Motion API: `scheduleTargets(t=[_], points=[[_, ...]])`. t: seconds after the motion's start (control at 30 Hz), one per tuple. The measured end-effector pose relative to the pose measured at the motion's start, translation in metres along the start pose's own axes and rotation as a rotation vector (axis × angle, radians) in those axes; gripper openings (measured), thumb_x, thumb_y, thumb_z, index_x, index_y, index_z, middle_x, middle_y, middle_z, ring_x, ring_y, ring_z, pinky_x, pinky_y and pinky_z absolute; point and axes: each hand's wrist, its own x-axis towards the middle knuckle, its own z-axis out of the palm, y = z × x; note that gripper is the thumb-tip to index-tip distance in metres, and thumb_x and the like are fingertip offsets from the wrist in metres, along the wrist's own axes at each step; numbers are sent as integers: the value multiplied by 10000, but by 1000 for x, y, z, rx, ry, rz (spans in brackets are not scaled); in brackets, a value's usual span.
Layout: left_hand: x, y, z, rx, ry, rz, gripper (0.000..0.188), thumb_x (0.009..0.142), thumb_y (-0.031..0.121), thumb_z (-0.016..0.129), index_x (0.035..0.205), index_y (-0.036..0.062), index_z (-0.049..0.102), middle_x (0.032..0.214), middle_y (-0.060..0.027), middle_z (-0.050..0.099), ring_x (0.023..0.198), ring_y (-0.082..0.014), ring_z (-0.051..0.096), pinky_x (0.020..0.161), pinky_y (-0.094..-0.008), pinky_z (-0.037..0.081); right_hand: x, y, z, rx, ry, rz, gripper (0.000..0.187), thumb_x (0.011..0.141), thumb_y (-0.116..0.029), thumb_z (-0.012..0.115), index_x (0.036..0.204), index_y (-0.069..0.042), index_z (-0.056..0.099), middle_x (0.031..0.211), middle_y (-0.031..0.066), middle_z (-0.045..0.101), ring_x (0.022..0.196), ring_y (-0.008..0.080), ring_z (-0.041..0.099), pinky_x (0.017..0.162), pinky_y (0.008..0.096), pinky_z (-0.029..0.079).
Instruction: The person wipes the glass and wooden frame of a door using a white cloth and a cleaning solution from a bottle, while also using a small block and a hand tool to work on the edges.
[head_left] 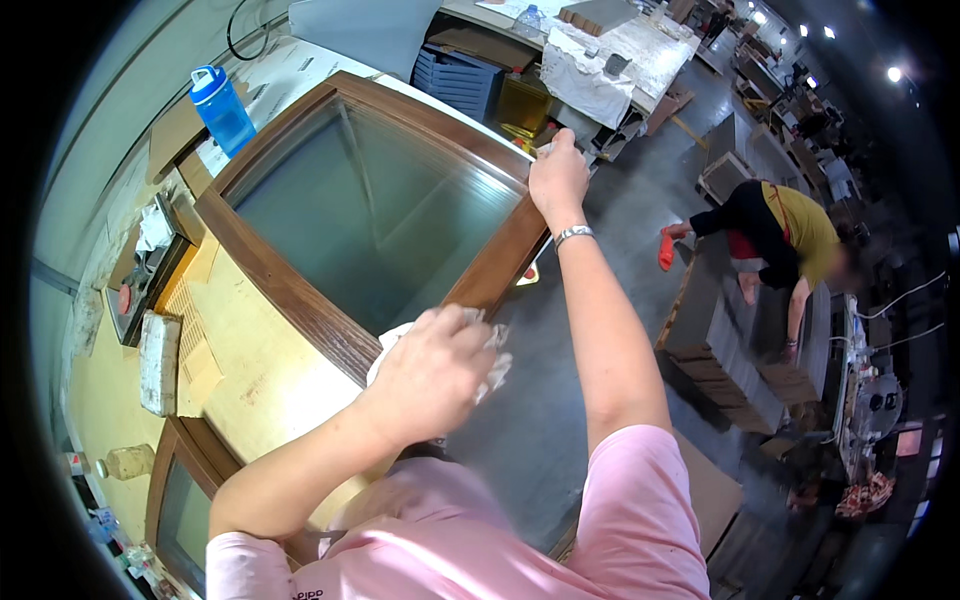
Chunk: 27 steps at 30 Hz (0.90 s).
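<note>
A brown wooden door with a glass pane [290,295] lies tilted on the worktable in front of me, its near right corner reaching past the table edge. My left hand [430,370] is closed around a crumpled white cloth [497,370] and presses it to the near right corner of the wood. Up at the far right corner, my right hand [559,178] has its fingers curled around the frame. A bit of white shows by those fingers, too small to make out.
The yellowish worktable [250,360] carries a blue water bottle [222,112], a whitish block [160,362], a small clear bottle [127,462] and a second glass-paned door [190,500]. To the right, another person [790,235] bends over stacked panels [715,340]. A blue crate [455,85] stands beyond.
</note>
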Motion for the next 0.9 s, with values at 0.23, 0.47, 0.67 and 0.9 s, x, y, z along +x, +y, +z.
scheduleTargets(t=[0.23, 0.47, 0.67, 0.9], points=[[-19, 3, -11, -110, 55, -56, 493, 615, 77, 838, 1094, 54, 725, 1195, -134, 658, 959, -303, 607, 834, -401, 522, 1, 8, -4, 22, 18, 29, 222, 895, -42, 559, 1108, -8, 510, 952, 267, 652, 915, 458, 663, 836, 529, 519], [33, -26, 0, -91, 17, -153, 384, 688, 189, 804, 1060, 108, 754, 1080, -78, 633, 960, -282, 563, 856, -395, 481, 5, 8, -4, 33, 26, 62, 236, 887, -36, 571, 1112, -12, 501, 992, 268, 648, 936, 455, 664, 833, 524, 526], [11, -35, -5, 57, 81, -115, 483, 609, 111, 786, 1091, 131, 758, 1046, -80, 649, 936, -291, 589, 773, -398, 471, -5, 4, -6, 39, 41, 22, 197, 875, -6, 566, 1067, -1, 523, 985, 243, 662, 939, 451, 664, 832, 528, 525], [65, -61, -9, 102, 79, -262, 542, 701, 280, 855, 1185, 82, 715, 1282, -103, 610, 1128, -305, 556, 988, -428, 446, -3, 8, -5, 43, 73, 7, 180, 870, -5, 571, 1043, 4, 525, 979, 232, 666, 924, 441, 665, 819, 534, 521]])
